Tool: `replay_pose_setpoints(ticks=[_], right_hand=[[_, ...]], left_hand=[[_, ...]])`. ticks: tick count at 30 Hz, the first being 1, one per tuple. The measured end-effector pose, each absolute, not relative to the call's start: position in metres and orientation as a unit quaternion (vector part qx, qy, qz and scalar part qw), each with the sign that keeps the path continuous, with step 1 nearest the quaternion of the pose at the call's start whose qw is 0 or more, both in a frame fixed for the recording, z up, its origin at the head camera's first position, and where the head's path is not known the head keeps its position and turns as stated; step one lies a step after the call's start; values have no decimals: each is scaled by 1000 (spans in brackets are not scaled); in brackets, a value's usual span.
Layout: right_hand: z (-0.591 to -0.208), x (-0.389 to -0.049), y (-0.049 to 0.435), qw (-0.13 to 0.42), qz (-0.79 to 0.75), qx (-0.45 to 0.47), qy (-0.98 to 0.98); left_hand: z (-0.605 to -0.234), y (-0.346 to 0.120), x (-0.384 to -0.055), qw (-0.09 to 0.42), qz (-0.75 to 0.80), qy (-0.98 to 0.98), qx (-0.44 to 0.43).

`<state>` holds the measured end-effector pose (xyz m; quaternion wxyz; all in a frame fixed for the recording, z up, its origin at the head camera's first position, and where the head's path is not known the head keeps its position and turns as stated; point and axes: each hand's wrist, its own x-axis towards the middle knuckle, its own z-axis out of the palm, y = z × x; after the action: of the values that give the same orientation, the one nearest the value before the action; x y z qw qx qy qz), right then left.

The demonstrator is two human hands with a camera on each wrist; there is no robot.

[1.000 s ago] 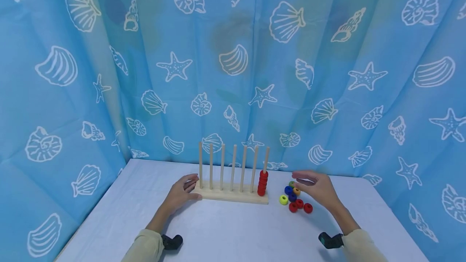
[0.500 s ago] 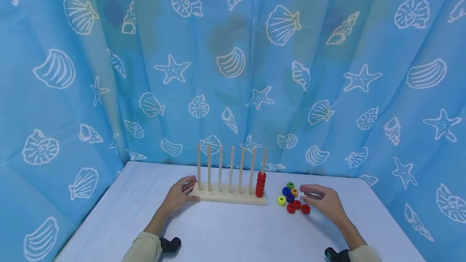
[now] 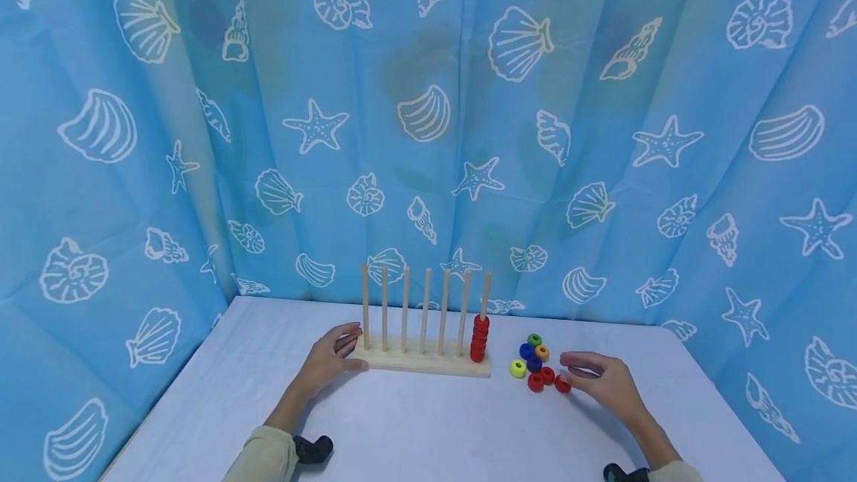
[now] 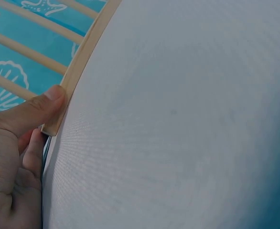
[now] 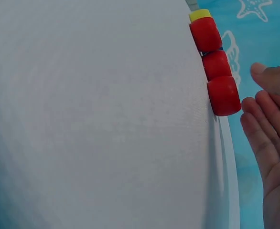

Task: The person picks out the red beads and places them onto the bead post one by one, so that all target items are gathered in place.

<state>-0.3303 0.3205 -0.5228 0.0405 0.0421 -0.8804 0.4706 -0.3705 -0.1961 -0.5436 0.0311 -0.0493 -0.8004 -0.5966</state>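
Observation:
My left hand point(image 3: 324, 363) grips the left end of a wooden peg stand point(image 3: 422, 364) with several upright pegs. In the left wrist view its thumb point(image 4: 48, 101) presses on the base and the other fingers sit at the end. A stack of red beads point(image 3: 479, 339) fills the lower part of the rightmost peg. To the right, my right hand point(image 3: 608, 387) hovers with loosely bent fingers, holding nothing. Its thumb tip overlaps the rightmost loose red bead point(image 3: 561, 385) in the head view. The right wrist view shows a gap between the fingertips and that red bead point(image 5: 224, 96).
Two more red beads point(image 3: 535, 382) lie beside it. Behind them are a yellow bead point(image 3: 518, 369), two blue beads point(image 3: 527, 352), an orange bead point(image 3: 542, 353) and a green bead point(image 3: 534, 339). A blue seashell curtain point(image 3: 428, 132) hangs behind the white table point(image 3: 428, 430).
My right hand has drawn back from over the green and orange beads, moving right and nearer to me, to the rightmost red bead. The left hand keeps its hold on the stand.

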Motion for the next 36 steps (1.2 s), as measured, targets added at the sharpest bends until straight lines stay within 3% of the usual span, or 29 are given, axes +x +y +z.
replay_pose_setpoints(ticks=[36], right_hand=[[-547,-329,318,33,462,21,-886]], left_hand=[[-546,-197,-375,26,-594,-803,-38]])
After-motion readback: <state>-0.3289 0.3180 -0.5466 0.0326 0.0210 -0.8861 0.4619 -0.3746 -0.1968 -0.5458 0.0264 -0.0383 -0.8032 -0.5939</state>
